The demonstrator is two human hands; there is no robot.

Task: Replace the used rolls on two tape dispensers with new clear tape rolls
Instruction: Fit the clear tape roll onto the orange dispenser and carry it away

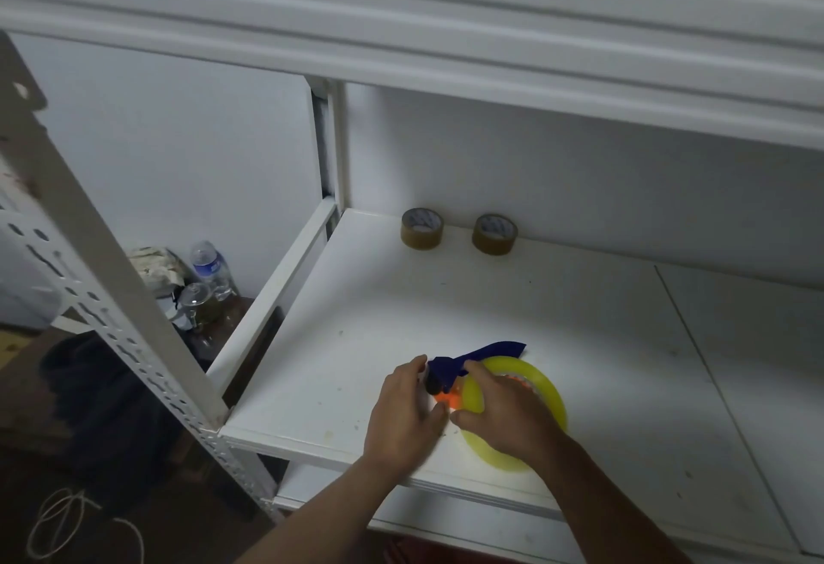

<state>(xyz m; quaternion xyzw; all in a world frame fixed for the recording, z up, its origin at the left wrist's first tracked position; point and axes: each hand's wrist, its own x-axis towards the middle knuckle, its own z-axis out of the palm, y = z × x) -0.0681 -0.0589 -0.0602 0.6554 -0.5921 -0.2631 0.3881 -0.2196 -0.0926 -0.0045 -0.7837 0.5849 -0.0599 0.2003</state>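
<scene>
A blue tape dispenser [472, 358] with an orange part lies on the white shelf [579, 340] near its front edge. A large clear, yellowish tape roll [541, 389] sits on it. My right hand [508, 416] lies over the roll with its fingers curled round it. My left hand [405, 407] holds the dispenser's left end, fingertips at the orange part. Two brown tape rolls [422, 228] [494, 234] stand upright at the back of the shelf against the wall.
A perforated white metal upright [102, 278] of the rack stands at the left. Beyond it, on the floor, are a plastic water bottle [209, 267], a glass jar and a bag. A white cord [67, 523] lies on the dark floor. Another shelf runs overhead.
</scene>
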